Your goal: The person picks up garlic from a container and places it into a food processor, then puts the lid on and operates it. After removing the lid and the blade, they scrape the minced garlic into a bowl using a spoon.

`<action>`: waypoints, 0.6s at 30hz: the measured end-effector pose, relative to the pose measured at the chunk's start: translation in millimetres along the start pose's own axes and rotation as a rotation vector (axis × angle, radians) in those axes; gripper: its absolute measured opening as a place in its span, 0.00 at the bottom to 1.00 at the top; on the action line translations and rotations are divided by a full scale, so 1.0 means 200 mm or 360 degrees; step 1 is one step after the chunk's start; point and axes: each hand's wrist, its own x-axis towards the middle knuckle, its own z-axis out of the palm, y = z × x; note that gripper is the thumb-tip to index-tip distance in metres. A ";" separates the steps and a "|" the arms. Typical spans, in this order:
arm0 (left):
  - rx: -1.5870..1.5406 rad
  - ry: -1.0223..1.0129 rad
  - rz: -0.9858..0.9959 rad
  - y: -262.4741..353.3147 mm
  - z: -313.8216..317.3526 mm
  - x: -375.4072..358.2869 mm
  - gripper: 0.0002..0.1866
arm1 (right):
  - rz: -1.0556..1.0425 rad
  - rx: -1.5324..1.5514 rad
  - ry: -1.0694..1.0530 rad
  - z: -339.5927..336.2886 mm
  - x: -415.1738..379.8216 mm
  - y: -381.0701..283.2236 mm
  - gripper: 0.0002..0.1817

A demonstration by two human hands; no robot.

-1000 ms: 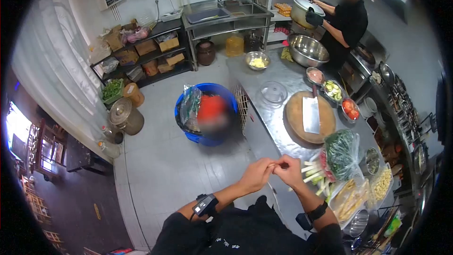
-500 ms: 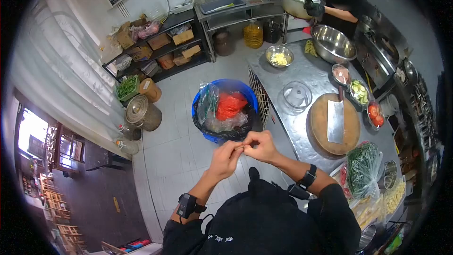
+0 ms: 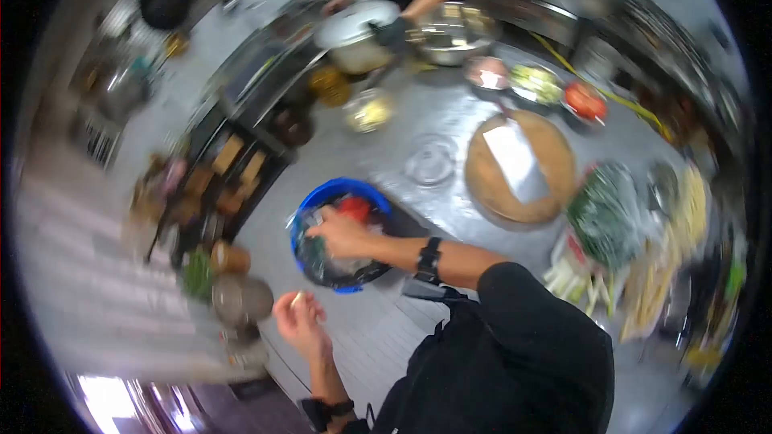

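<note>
My left hand (image 3: 302, 326) is raised palm-up beside the bin, its fingers curled round a small pale piece (image 3: 299, 299) that looks like a garlic clove. Over the blue bin (image 3: 326, 193) reaches my right hand (image 3: 342, 235), fingers pointing down and left; motion blur hides whether they pinch anything. Inside the bin lie a red plastic bag (image 3: 354, 208) and clear plastic, against a dark liner. To the right, a cleaver (image 3: 516, 162) rests on a round wooden chopping board (image 3: 550, 141), away from both hands.
On the steel table (image 3: 414, 124) stand a bowl of pale yellow pieces (image 3: 371, 114), a clear lid (image 3: 430, 162), dishes of meat, sliced vegetables and tomatoes, and bagged greens (image 3: 607, 217). Across it, another person holds a large lidded pot (image 3: 358, 40). Shelves (image 3: 265, 162) stand left.
My hands, together before, are now apart. The right has moved over the bin; the left stays lower left with the pale piece. The view has turned, and the other person's pot is nearer the table.
</note>
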 end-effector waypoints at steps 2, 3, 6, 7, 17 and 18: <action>-0.0096 -0.0137 -0.0021 -0.01 0.05 -0.05 0.04 | -0.0146 -0.0023 0.0519 -0.01 -0.10 -0.02 0.20; -0.0126 -0.0251 -0.0035 -0.02 0.10 -0.06 0.04 | -0.0138 0.0103 0.0621 -0.08 -0.15 -0.04 0.18; -0.0214 -0.0587 -0.0065 -0.08 0.24 -0.16 0.04 | -0.0095 0.0140 0.0913 -0.30 -0.51 -0.11 0.15; -0.0240 -0.0701 -0.0069 -0.11 0.30 -0.21 0.04 | -0.0078 0.0100 0.0990 -0.36 -0.65 -0.12 0.14; -0.0247 -0.1673 -0.0430 -0.29 0.90 -1.05 0.15 | 0.1013 -0.0347 0.1484 -0.89 -2.58 -0.13 0.14; -0.0151 -0.1740 -0.0424 -0.29 0.94 -1.10 0.16 | 0.1102 -0.0217 0.1752 -0.94 -2.75 -0.16 0.13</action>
